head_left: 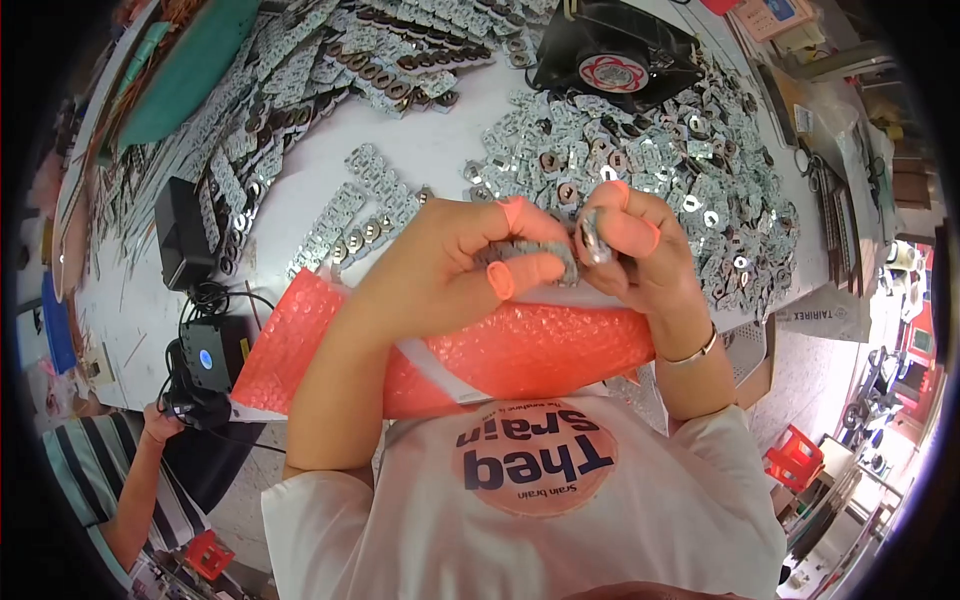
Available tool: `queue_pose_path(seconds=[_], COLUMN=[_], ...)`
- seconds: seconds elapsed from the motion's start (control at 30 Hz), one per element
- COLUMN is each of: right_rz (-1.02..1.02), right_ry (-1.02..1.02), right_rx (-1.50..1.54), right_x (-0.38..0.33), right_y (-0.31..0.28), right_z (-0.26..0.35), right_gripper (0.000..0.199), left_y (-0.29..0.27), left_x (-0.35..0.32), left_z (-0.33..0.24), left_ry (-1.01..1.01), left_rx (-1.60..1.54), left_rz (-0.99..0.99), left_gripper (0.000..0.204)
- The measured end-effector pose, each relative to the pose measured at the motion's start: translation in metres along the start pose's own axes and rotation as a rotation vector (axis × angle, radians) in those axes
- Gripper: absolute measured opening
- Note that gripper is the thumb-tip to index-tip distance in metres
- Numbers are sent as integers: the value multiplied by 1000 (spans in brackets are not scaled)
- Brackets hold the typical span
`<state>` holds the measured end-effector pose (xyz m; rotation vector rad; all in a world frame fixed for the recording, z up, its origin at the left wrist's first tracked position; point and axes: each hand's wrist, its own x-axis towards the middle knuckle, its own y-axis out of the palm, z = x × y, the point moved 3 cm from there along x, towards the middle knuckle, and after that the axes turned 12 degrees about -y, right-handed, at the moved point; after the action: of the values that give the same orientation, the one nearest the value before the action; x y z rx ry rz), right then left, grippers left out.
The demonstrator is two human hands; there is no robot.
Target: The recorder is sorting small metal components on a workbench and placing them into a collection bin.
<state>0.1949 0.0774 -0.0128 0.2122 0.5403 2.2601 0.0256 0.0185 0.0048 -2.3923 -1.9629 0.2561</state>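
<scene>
Nearest the camera is the person's white shirt (640,520) with a round printed patch on the chest, and just above it lies a sheet of orange-red bubble wrap (500,350) draped over the near edge of the white table (430,150). Over the far edge of the bubble wrap the two hands meet. The left hand (450,265) wears orange rubber finger cots on the thumb and forefinger and is curled closed around a small grey strip of metal parts (530,255), pinching it between thumb and fingers. The right hand (635,250), also with orange cots on its fingertips, is closed on the other end of the same strip, its fingers folded tightly over a shiny bit of it; a thin bracelet (695,350) sits on that wrist. Beyond the bubble wrap, on the right hand's side, a wide heap of silvery stamped pieces (690,170) covers the table, and further beyond stands a black square fan (615,55) with a red hub. Beyond the bubble wrap on the left hand's side, rows of similar strips (350,215) lie in lines, with more rows (400,60) past them. Just beside the bubble wrap's left end sit a black box (182,235) and a small black device with a blue light (207,358) amid cables. Below that device another person's hand (158,420) and striped sleeve (90,460) show.
</scene>
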Motion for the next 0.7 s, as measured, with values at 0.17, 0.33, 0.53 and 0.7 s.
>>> queue_pose_path(seconds=[0.17, 0.33, 0.53, 0.7], right_rz=[-92, -121, -76, -192], right_ry=[-383, -370, -345, -258], right_rx=[-633, -721, -769, -634], right_x=[2, 1, 2, 3], right_y=[2, 0, 2, 4], right_z=[4, 6, 7, 6], right_gripper=[20, 21, 20, 20], left_y=[0, 0, 4, 5], left_x=[1, 2, 4, 6], left_z=[-6, -7, -4, -1], left_ry=[232, 258, 289, 264], left_rx=[429, 557, 595, 544], left_rz=[-327, -387, -463, -493], left_gripper=[16, 15, 17, 18])
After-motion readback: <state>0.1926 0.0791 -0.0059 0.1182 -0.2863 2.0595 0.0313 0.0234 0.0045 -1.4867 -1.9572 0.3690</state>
